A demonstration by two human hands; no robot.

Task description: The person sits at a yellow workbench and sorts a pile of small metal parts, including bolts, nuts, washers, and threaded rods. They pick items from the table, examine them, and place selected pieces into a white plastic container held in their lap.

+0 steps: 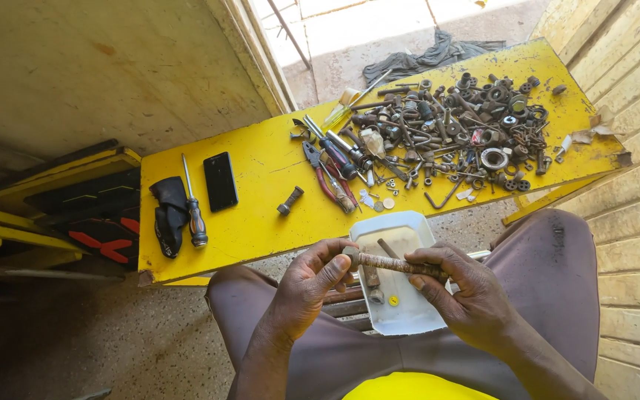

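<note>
Both hands are on one long rusty threaded bolt [396, 264], held level over the white rectangular plastic tray [409, 315] on the lap. Left hand [309, 285] pinches the nut end, right hand [467, 290] is closed round the shank. Few bits in the tray; the big heap of rusty nuts and bolts [453, 122] on the yellow wooden bench [253, 222] sits mostly unsorted.

Heap parts [461, 126] too small to tell

Single head-worn view, steeply downward, close over lap and yellow bench [261, 170], perhaps slightly tilted.
</note>
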